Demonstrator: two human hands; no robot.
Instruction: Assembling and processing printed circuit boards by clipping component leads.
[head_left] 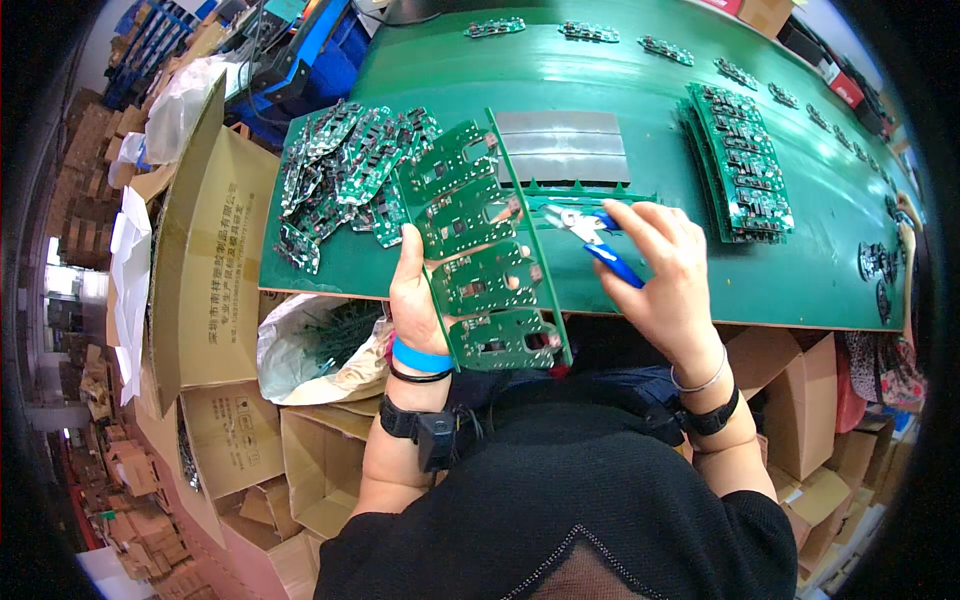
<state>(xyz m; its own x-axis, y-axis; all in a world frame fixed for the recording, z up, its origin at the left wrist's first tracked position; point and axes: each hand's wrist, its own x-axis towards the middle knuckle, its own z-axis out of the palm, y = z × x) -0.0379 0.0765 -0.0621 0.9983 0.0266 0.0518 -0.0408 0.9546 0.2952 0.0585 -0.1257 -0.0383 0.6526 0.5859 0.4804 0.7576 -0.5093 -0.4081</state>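
My left hand [413, 295] grips a green circuit board panel [470, 245] by its left edge, tilted above the table's front edge. Several joined boards make up the panel, and a thin green strip runs along its right side. In my right hand [662, 275] are blue-handled cutting pliers [612, 255], the handles spread and the metal jaws pointing left toward the panel. The jaws are apart from the panel. Under them, thin green strips [580, 192] lie on the table beside a grey metal plate [565, 148]. The fingers of my left hand are partly hidden behind the panel.
Loose circuit boards [350, 165] are heaped at the table's left. A stack of board panels [740, 165] stands on the right. Single boards [590, 33] line the far and right edges of the green table [640, 85]. Cardboard boxes [225, 290] and a bag of green scraps [320, 345] sit at lower left.
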